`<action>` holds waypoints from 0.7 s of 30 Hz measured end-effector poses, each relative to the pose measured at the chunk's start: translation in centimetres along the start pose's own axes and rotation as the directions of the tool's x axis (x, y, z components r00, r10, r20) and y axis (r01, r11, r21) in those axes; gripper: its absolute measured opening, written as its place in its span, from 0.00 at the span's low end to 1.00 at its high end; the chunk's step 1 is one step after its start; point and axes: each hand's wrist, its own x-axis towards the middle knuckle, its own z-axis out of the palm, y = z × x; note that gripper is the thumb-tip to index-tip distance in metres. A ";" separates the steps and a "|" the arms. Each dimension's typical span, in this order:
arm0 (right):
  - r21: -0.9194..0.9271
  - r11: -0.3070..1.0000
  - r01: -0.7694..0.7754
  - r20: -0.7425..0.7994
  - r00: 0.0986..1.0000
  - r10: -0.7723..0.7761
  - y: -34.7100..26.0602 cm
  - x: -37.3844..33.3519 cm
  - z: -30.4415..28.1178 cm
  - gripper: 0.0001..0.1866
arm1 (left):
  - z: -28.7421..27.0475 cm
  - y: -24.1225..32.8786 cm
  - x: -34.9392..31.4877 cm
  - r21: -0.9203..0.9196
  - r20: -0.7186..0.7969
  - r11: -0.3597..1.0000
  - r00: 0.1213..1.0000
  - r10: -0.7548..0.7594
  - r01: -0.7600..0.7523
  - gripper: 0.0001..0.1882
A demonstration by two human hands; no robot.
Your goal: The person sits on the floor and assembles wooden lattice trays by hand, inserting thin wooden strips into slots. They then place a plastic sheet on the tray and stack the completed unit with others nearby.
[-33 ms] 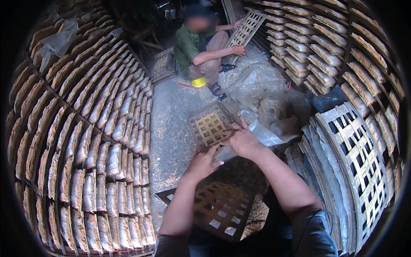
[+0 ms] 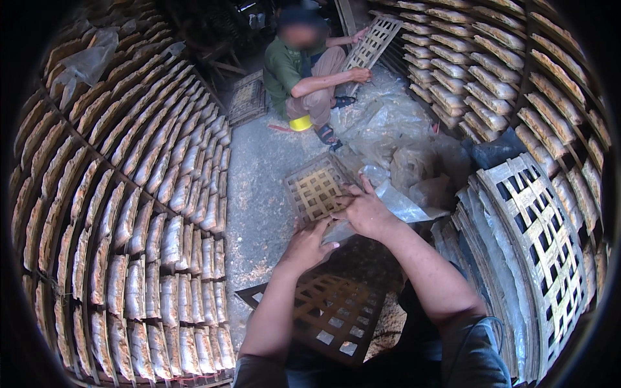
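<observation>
A woven bamboo tray (image 2: 315, 187) with square openings lies just beyond my hands. My left hand (image 2: 307, 247) comes in at its near edge, fingertips drawn together and thumb sticking out to the right. Over the near right corner bends my right hand (image 2: 367, 211), its outer fingers raised and apart. The fingertips of both hands nearly meet; what they pinch there is too small to tell. A thin translucent plastic sheet (image 2: 406, 202) stretches out to the right beside my right hand. Below my forearms another woven tray (image 2: 333, 307), dark in shadow, sits tilted close to my body.
Racks of filled slats (image 2: 171, 242) rise on the left, with similar racks (image 2: 495, 97) at the right. Stacked woven trays (image 2: 537, 252) stand by my right arm. Ahead, a person (image 2: 294, 71) sits holding a woven tray (image 2: 375, 42). Crumpled plastic (image 2: 401, 139) covers part of the floor.
</observation>
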 end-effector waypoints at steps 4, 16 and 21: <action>-0.001 0.996 0.091 -0.179 0.980 -0.089 -0.5 -0.2 -0.8 0.15 | 0.2 -0.5 0.6 -0.020 -0.111 0.998 0.992 -0.054 0.052 0.21; -0.138 0.952 -0.272 -0.196 0.950 0.243 2.5 -2.9 -3.6 0.09 | -0.4 -0.3 0.0 -0.148 -0.167 0.982 0.975 -0.145 0.121 0.12; -0.016 0.995 -0.096 -0.320 0.944 0.086 2.1 -3.3 -3.4 0.09 | 0.1 -0.1 0.1 -0.145 -0.231 0.989 0.973 -0.027 -0.007 0.13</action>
